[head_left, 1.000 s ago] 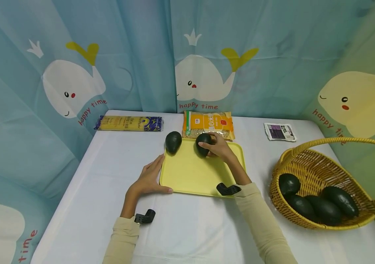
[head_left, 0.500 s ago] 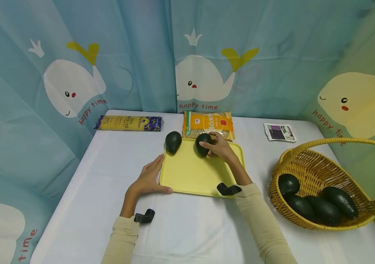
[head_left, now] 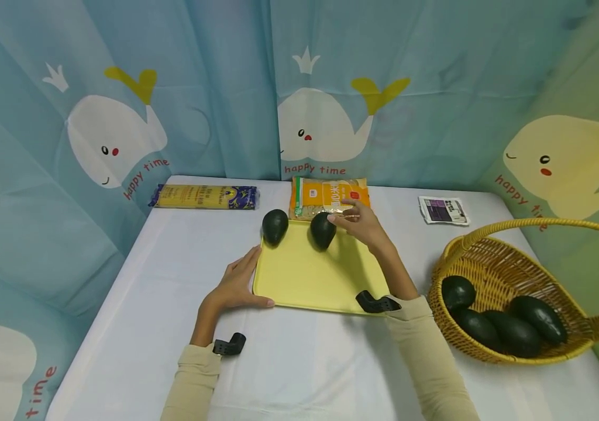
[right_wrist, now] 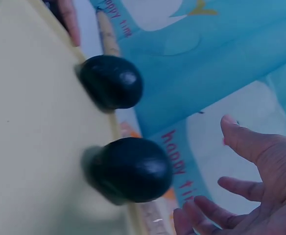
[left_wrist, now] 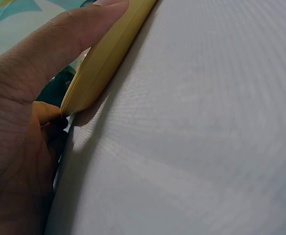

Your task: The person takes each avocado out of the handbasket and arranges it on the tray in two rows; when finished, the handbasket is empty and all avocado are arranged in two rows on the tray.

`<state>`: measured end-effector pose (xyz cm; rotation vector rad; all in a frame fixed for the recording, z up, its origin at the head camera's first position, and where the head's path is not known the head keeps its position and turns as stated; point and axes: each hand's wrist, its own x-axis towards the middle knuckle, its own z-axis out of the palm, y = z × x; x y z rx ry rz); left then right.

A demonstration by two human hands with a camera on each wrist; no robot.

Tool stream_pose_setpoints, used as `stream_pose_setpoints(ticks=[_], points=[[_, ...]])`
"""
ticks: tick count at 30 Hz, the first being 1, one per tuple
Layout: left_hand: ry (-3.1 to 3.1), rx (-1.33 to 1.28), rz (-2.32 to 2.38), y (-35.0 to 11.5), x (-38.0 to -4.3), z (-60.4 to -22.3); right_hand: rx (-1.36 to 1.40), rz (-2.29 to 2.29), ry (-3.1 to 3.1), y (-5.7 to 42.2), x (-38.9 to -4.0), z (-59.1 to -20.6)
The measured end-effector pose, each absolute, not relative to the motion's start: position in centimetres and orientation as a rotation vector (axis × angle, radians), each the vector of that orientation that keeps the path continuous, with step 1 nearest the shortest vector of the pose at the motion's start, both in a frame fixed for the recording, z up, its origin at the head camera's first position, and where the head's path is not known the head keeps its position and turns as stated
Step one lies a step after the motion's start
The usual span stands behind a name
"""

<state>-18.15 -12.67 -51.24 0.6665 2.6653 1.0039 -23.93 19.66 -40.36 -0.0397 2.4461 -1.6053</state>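
On my feed, two dark avocados sit at the far edge of the yellow tray; I'd call those done, with four more avocados in the wicker basket seemingly left. The right hand, fingers loose, holds nothing; the left hand rests extended fingers against the tray's side.

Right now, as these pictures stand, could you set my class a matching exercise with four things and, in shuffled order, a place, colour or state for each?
1. Left hand
2. Right hand
3. Tray
4. Wicker basket

A. Yellow
B. Touching the tray's left side
C. Containing four visible avocados
D. Holding nothing

Pairs: 1-B, 2-D, 3-A, 4-C
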Motion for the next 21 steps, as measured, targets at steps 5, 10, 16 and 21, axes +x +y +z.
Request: stream_pose_setpoints(ticks=[5, 10, 16, 21], points=[[2.665, 0.668, 1.012, -12.7, -18.2, -51.3, -0.112, -1.586, 2.506, 20.3, -22.8, -38.6], [2.66, 0.674, 1.025, -12.7, -18.0, -51.3, -0.187, -1.528, 2.553, 21.2, -21.5, -37.2], [2.645, 0.659, 1.022, -12.8, -18.0, -51.3, -0.295, -1.467, 2.593, 22.6, -19.7, -35.7], [2.653, 0.667, 1.024, -12.7, -18.1, -51.1, -0.368, -1.426, 2.606, 24.2, -18.1, -35.2]])
